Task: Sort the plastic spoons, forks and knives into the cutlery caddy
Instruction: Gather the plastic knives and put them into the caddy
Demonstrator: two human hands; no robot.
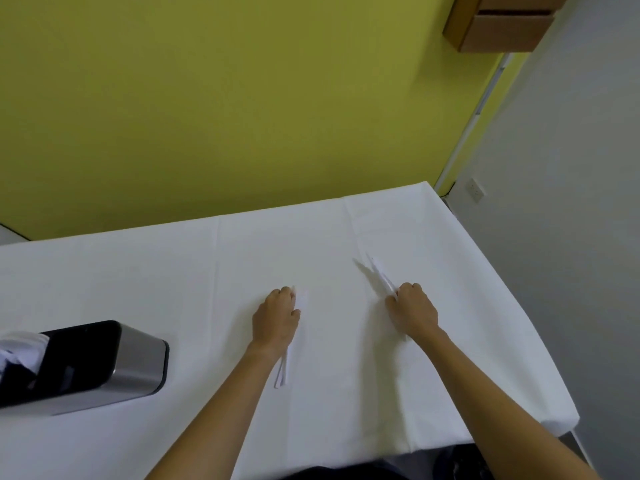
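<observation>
My left hand (277, 318) lies on the white tablecloth and its fingers curl over a small bunch of white plastic cutlery (282, 370), whose handles stick out toward me below the wrist. My right hand (412, 308) grips a second bunch of white plastic cutlery (379, 273), whose ends point away and to the left, raised slightly above the cloth with a shadow under them. Which pieces are spoons, forks or knives cannot be told. The cutlery caddy (138, 362), black inside with a brushed metal wall, stands at the left, with white cutlery in its left compartment.
The table (450, 341) is covered by a white cloth and ends at the right and at a green wall behind. A cardboard box (502, 26) hangs at the upper right. Grey floor lies to the right of the table.
</observation>
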